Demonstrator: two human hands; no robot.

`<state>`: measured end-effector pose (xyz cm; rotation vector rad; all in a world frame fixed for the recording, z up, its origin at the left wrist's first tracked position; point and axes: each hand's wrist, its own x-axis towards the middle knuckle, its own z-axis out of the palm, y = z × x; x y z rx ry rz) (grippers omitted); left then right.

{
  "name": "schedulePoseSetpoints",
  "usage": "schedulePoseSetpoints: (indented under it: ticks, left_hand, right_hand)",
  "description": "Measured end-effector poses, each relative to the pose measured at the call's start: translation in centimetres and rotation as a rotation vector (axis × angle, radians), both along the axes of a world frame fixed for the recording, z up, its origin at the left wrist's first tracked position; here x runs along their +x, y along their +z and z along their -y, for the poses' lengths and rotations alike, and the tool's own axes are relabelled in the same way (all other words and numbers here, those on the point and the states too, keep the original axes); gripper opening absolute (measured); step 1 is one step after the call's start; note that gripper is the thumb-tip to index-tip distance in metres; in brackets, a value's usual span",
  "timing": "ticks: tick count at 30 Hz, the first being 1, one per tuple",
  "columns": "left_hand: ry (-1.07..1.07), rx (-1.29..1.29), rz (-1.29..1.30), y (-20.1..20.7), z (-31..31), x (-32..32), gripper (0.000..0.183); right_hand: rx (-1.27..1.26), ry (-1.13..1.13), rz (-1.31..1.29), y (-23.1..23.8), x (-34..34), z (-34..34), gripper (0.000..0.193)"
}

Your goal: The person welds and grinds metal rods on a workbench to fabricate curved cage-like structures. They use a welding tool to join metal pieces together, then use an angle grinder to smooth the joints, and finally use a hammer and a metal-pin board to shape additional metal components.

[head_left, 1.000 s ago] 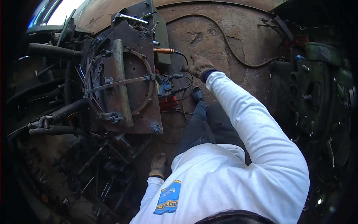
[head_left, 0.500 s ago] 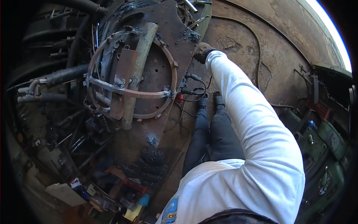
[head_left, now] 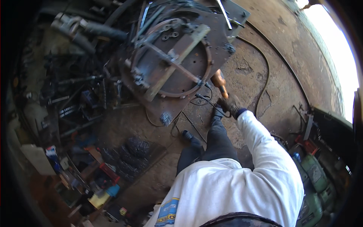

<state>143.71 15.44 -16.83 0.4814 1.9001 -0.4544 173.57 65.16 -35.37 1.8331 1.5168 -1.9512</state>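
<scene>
My right hand (head_left: 230, 104), in a dark work glove, is closed round the rear end of an orange hand-held tool (head_left: 219, 81). Motion blur hides its exact kind; a dark cord (head_left: 206, 99) loops near it. The tool's wide end points up toward the edge of a steel plate table (head_left: 227, 22). On that table lies a rusty metal ring (head_left: 208, 56) with a crossbar (head_left: 157, 51). A greyish metal bar (head_left: 189, 47) lies slantwise across the ring. My left hand is out of the picture.
A hose (head_left: 267, 72) curves over the concrete floor at right. Dark metal parts (head_left: 81, 81) crowd the left side. Boxes and a red tray (head_left: 109, 173) sit at lower left. Green machine parts (head_left: 315, 172) lie at the right, near a red object (head_left: 308, 145).
My right hand has drawn back from the table edge toward my body, and the orange tool now shows in it. My view has shifted, and my feet stand farther apart.
</scene>
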Motion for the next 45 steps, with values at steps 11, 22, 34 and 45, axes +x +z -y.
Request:
schedulePoseSetpoints:
  ticks: [11, 22, 34, 45]
  left_hand:
    - [-0.541, 0.186, 0.233, -5.4, 16.1, 3.0, 0.033]
    - [0.019, 0.518, 0.016, -14.5, 35.5, -6.5, 0.038]
    - [0.996, 1.623, 0.235, 0.4, 19.5, -27.4, 0.028]
    - [1.321, 1.928, 0.177, 7.7, 10.4, -57.9, 0.058]
  right_hand:
    - [-0.065, -0.070, 0.248, 5.3, 13.8, 18.2, 0.022]
    - [0.270, 0.485, 0.226, 17.7, -6.6, 31.8, 0.029]
    - [0.281, 0.654, -0.205, 23.4, -44.0, 39.5, 0.049]
    - [0.778, 1.081, -0.351, 27.4, -78.4, 43.3, 0.093]
